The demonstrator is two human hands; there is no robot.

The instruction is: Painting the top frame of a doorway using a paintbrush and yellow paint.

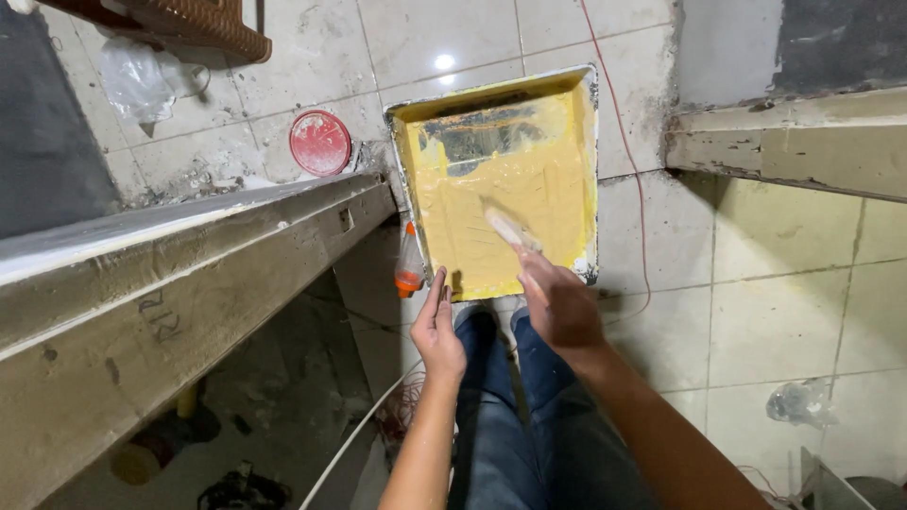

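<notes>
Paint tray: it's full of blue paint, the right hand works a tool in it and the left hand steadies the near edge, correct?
Not quite. In the head view the paint tray holds yellow paint, not blue. The right hand does work a tool in it, and the left hand touches the near edge.

The pale tiled floor (756,312), stained and dusty, carries everything. Just beyond the hands lies a square paint tray (588,170) coated in yellow paint. A red round lid (320,143) sits further off, left of the tray. A thin red wire (635,179) trails along the tray's right side. Crumpled clear plastic (799,401) lies right of the hands.
</notes>
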